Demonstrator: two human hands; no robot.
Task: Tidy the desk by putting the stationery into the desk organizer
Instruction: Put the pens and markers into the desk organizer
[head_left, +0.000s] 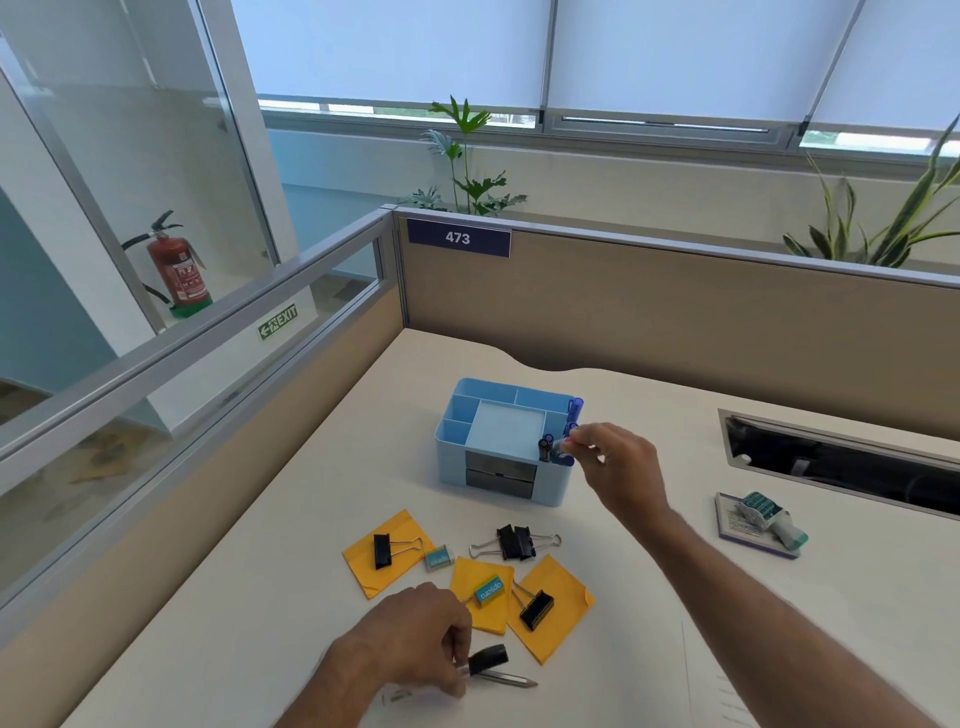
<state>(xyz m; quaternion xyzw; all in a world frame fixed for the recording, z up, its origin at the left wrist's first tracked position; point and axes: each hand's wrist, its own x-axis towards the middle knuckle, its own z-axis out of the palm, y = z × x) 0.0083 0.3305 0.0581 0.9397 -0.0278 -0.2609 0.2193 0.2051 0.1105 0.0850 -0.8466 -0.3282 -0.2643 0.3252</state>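
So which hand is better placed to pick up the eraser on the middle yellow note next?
Probably the left hand. It lies close beside the eraser, though it grips a binder clip it must first drop. The right hand is away at the organizer, pinching a pen.

My right arm (753, 587) stretches forward and to the left, bare from the lower right corner up to the wrist. My right hand (618, 470) is raised above the desk with its back turned toward me; thumb and forefinger pinch together at the tips (571, 442) on something small, and the other fingers curl loosely behind. My left hand (421, 636) sits low and close to me, knuckles up, fingers curled downward and closed around an object at their tips (460, 670). Its forearm (322, 701) runs off the bottom edge.
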